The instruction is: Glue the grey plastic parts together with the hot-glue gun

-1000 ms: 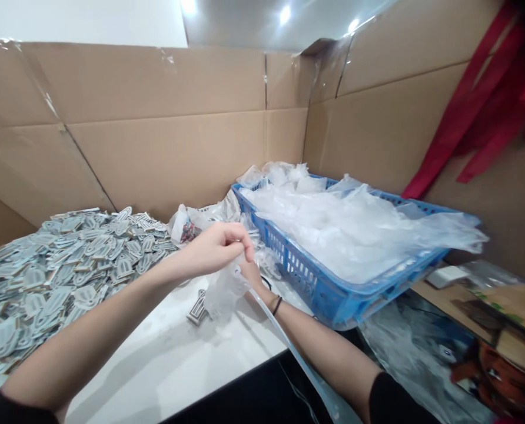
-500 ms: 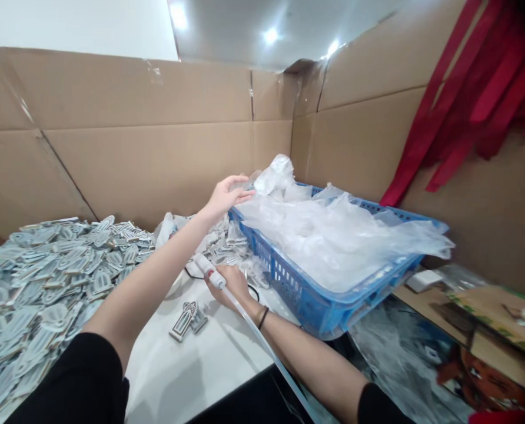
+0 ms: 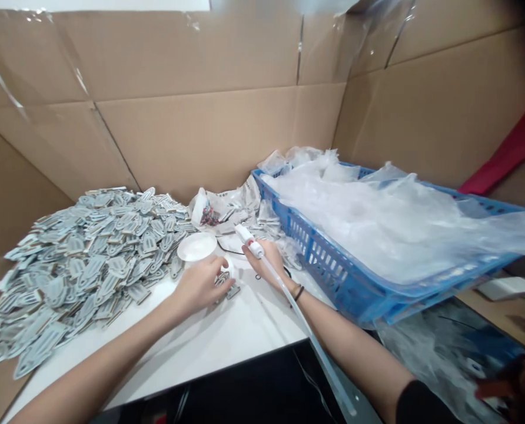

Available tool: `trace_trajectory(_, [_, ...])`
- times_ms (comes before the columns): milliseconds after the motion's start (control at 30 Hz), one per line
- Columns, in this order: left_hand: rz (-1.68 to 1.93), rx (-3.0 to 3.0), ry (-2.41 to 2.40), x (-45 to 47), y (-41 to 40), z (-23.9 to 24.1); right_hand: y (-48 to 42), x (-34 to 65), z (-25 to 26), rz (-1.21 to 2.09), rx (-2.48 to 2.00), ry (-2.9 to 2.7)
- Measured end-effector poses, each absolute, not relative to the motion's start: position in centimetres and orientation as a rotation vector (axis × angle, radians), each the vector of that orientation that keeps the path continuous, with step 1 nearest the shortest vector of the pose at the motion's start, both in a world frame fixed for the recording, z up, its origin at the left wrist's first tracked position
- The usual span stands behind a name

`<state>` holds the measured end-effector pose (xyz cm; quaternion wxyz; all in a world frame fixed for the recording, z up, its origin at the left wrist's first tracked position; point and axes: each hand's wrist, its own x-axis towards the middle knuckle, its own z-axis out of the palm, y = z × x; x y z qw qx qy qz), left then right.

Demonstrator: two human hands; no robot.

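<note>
My right hand (image 3: 266, 262) is closed around a white glue gun (image 3: 248, 238) with a red detail. A long translucent glue stick (image 3: 309, 327) runs from its rear back along my forearm. My left hand (image 3: 203, 282) is over the white tabletop with thumb and fingers apart. Just at its fingertips lie a couple of small arch-shaped pieces (image 3: 232, 291), partly hidden by the fingers; I see no firm grip on them. A white round dish (image 3: 197, 246) sits behind my left hand. To the left rises a large heap of grey-white arch-shaped pieces (image 3: 108, 253).
A blue plastic basket (image 3: 319, 268) full of clear plastic bags (image 3: 377, 218) stands at the right. Behind it all are cardboard walls (image 3: 200, 129). A plastic bag with small coloured bits (image 3: 209, 215) lies at the back. A black surface (image 3: 245, 388) is along the front edge.
My left hand has come down from beside the basket's bags to the small pieces on the table. The view has tilted down and left. My right hand still grips the glue gun.
</note>
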<state>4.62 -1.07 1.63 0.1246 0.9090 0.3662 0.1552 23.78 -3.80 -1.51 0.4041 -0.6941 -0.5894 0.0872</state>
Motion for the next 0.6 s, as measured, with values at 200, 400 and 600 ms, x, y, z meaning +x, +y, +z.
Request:
trace_trajectory(200, [0.379, 2.417, 1.049, 2.2, -0.8, -1.7, -3.6, 23.7, -2.2, 0.227, -1.754, -1.49])
trace_trajectory(400, [0.492, 2.386, 1.131, 1.5, -1.0, -2.0, -3.7, 23.6, -2.3, 0.207, -1.744, -1.522])
trace_trajectory(600, [0.434, 2.503, 1.037, 2.6, -2.9, -1.1, -4.2, 23.0, -2.4, 0.365, -1.592, -1.524])
